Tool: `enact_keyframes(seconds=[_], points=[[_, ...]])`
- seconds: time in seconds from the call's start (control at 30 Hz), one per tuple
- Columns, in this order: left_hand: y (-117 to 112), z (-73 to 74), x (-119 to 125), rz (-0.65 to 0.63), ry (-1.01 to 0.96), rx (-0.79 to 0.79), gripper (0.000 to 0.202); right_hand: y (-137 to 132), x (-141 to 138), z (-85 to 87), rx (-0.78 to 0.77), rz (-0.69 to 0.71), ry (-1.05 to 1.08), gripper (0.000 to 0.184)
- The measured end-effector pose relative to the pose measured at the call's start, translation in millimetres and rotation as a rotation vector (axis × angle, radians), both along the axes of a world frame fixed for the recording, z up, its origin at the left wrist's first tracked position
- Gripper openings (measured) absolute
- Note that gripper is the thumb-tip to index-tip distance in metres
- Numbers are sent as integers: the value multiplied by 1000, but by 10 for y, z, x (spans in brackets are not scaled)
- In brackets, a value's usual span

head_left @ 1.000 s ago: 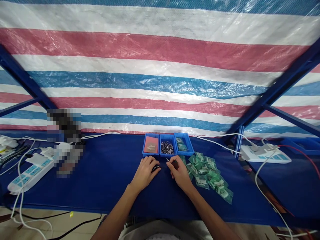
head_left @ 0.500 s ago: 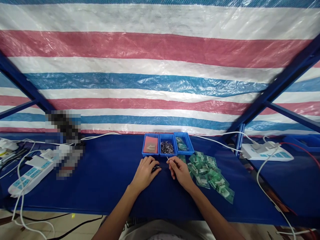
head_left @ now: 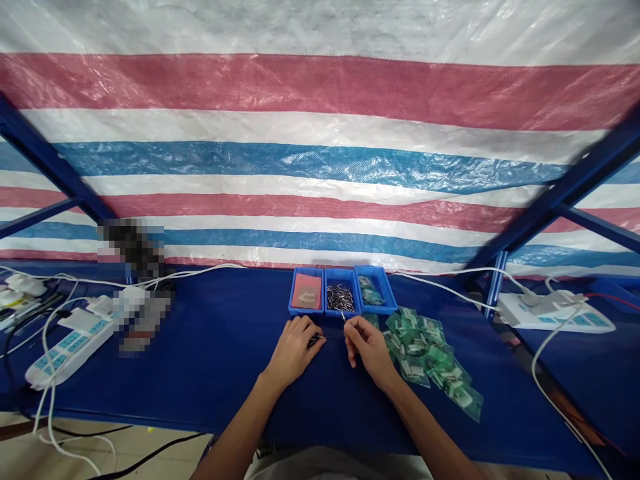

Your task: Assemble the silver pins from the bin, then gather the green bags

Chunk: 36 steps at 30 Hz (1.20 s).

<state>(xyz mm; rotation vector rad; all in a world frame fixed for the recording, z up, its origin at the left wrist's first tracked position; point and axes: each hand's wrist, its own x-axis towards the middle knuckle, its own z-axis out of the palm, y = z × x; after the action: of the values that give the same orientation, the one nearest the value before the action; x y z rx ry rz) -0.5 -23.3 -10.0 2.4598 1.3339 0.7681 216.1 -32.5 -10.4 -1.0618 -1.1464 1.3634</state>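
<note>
My left hand (head_left: 295, 350) rests on the blue tabletop with curled fingers. Small dark metal pins (head_left: 316, 340) show between its thumb and fingers, partly hidden. Thumb and forefinger of my right hand (head_left: 367, 347) pinch one thin silvery metal pin (head_left: 343, 318), which points up near the front edge of the middle blue bin (head_left: 343, 313). Loose metal pins (head_left: 340, 297) fill that bin. A left-hand blue bin (head_left: 306, 311) holds a pink sheet (head_left: 306, 283) and a tan piece with a pale arrow. In the right-hand blue bin (head_left: 383, 309) lie small greenish packets (head_left: 370, 291).
Right of my right hand, a pile of green-tinted clear bags (head_left: 425, 353) spreads over the blue table (head_left: 210, 360). White power strips stand at the left (head_left: 70, 347) and right (head_left: 555, 313), with trailing cables. A striped tarp (head_left: 320, 160) hangs behind between blue frame bars.
The view has shifted slightly, so the bins and bags sit a little farther right. My right hand has moved slightly rightward with the pin; my left hand stays over its pins.
</note>
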Motion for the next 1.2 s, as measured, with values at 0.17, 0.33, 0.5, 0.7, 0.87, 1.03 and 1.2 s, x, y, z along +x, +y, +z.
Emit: enact_keyframes(seconds=[0.17, 0.33, 0.5, 0.7, 0.87, 1.03, 1.2], points=[[-4, 10, -6, -8, -2, -24, 14, 46, -22, 74, -4, -45, 28, 40], [-5, 29, -6, -15, 8, -31, 11, 64, -6, 49, 12, -44, -36, 48], [-26, 54, 18, 2, 24, -23, 8, -1, 15, -86, 308, -35, -553, 25], [-30, 83, 23, 1, 17, -40, 10, -22, -32, -117, 511, 77, -963, 19], [-33, 94, 3, -31, -9, -71, 10, -25, -53, -89, 528, 73, -1018, 20], [-27, 80, -1, -34, -27, -72, 11, -36, -71, -101, 528, 68, -1049, 20], [-17, 57, -3, -24, -40, -64, 18, -34, -60, -100, 479, 6, -952, 21]])
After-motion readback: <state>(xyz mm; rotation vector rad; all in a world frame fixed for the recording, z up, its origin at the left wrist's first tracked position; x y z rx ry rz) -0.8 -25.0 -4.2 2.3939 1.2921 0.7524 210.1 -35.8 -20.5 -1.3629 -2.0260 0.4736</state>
